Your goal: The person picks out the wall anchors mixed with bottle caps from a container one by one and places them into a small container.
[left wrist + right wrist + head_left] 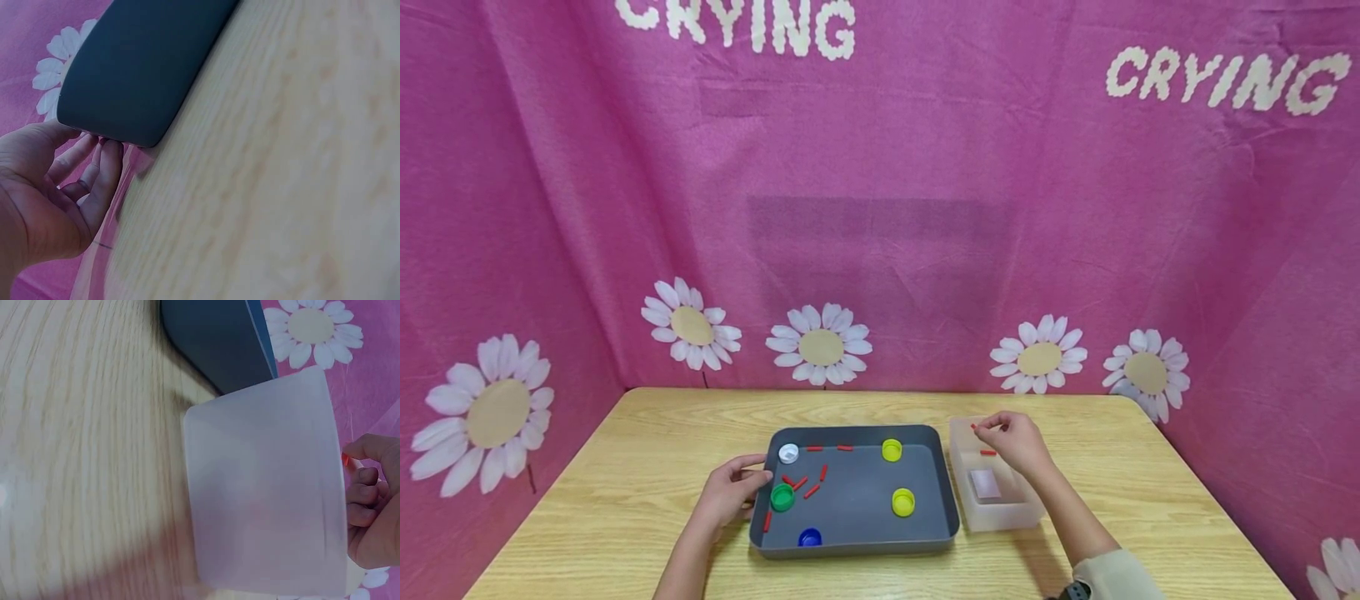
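My left hand holds the left edge of a dark grey tray, thumb at the rim and fingers against the outer wall. Over the back of a frosted plastic box, my right hand pinches a small red stick. Another red stick and a small whitish block are inside the box. Several red sticks lie scattered in the tray's left half, some close to the green cap. The right wrist view shows the hand beyond the box wall, red between its fingertips.
Inside the tray are also a white cap, a blue cap at the front wall and two yellow caps on the right. The box stands just right of the tray on a wooden table. A pink curtain hangs behind.
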